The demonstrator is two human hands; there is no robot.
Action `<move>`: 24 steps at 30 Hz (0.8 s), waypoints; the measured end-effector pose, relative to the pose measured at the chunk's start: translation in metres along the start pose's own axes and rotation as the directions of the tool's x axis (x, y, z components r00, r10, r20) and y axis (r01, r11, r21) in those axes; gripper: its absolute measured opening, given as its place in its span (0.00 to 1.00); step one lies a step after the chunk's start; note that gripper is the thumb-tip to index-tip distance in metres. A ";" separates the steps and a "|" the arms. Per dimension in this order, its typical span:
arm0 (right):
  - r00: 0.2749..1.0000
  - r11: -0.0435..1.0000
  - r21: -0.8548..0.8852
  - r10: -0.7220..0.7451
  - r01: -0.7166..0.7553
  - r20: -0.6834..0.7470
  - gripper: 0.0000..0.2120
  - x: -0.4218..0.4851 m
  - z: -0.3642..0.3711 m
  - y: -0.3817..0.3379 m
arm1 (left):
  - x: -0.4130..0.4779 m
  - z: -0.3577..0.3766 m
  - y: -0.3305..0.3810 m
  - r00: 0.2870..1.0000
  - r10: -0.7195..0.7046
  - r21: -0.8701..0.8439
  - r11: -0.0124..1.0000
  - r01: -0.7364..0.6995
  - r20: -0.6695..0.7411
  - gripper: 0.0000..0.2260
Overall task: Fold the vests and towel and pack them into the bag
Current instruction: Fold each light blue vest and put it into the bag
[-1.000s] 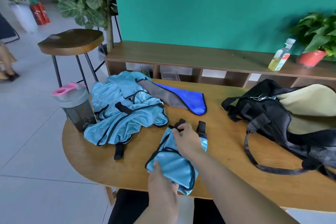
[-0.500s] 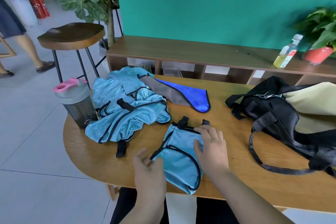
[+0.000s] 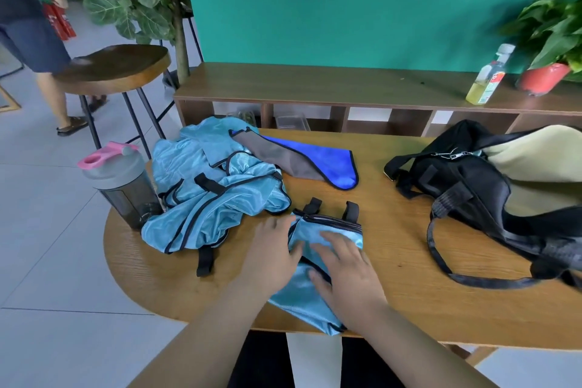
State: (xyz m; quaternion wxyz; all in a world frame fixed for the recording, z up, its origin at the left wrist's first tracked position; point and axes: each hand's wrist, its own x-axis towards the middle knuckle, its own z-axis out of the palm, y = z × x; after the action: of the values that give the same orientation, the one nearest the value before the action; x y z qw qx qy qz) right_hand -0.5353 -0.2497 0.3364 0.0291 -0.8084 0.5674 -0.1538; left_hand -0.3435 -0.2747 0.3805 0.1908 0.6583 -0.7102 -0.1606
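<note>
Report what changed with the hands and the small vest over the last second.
The left hand let go of the near end of the folded vest and the right hand released its straps; both moved to lie flat, pressing it against the table. The vest pile, towel, bag and shaker bottle stayed put.

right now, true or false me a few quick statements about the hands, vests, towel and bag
1. The left hand and right hand both touch the folded vest. True.
2. The towel is inside the bag. False: it lies on the table, beside the vest pile.
3. The bag is open. True.
4. The shaker bottle stands beside the bag. False: it stands across the table from it, next to the vest pile.
</note>
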 end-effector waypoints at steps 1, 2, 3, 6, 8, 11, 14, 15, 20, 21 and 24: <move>0.998 1.000 0.015 -0.028 0.028 0.049 0.26 -0.002 0.002 0.003 | 0.006 0.003 0.001 1.000 0.024 0.022 0.999 -0.024 0.013 0.24; 0.995 0.998 0.028 -0.053 0.050 0.086 0.27 -0.002 0.001 0.008 | 0.011 0.006 0.002 0.999 0.038 0.017 0.999 -0.038 0.018 0.24; 0.990 0.997 0.035 -0.079 0.075 0.120 0.28 0.000 -0.001 0.015 | 0.014 0.009 0.005 0.999 0.037 -0.013 0.999 -0.037 0.016 0.25; 0.953 0.986 0.025 -0.167 0.166 0.253 0.32 0.011 -0.013 0.045 | 0.016 0.019 0.014 1.000 -0.008 -0.106 0.994 0.007 -0.006 0.25; 0.924 0.973 0.015 -0.225 0.232 0.308 0.28 0.019 -0.022 0.065 | 0.018 0.024 0.018 0.998 -0.059 -0.141 0.988 0.057 -0.011 0.23; 0.912 0.972 0.030 -0.230 0.234 0.340 0.24 0.026 -0.035 0.075 | 0.024 0.024 0.018 0.994 -0.111 -0.205 0.973 0.110 0.005 0.21; 0.935 0.987 0.088 -0.155 0.134 0.318 0.26 0.021 -0.043 0.058 | 0.032 0.022 0.018 0.983 -0.183 -0.302 0.938 0.169 -0.018 0.21; 0.942 0.989 0.120 -0.118 0.084 0.316 0.27 0.017 -0.043 0.051 | 0.035 0.020 0.019 0.977 -0.212 -0.369 0.910 0.190 -0.019 0.21; 0.961 0.995 0.057 -0.089 0.077 0.261 0.29 0.002 -0.027 0.037 | 0.044 0.014 0.018 0.985 -0.171 -0.532 0.832 0.156 0.021 0.21; 0.963 0.995 0.058 -0.092 0.080 0.252 0.29 0.001 -0.026 0.037 | 0.046 0.013 0.018 0.988 -0.152 -0.532 0.834 0.146 0.033 0.21; 0.968 0.991 0.092 -0.115 0.097 0.223 0.27 0.002 -0.024 0.042 | 0.052 0.010 0.017 0.992 -0.102 -0.480 0.868 0.127 0.078 0.23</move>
State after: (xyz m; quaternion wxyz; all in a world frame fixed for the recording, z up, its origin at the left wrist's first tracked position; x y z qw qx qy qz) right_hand -0.5797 -0.2632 0.3498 0.1182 -0.8480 0.5097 -0.0844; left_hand -0.3665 -0.3258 0.3831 0.3219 0.6263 -0.6117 -0.3605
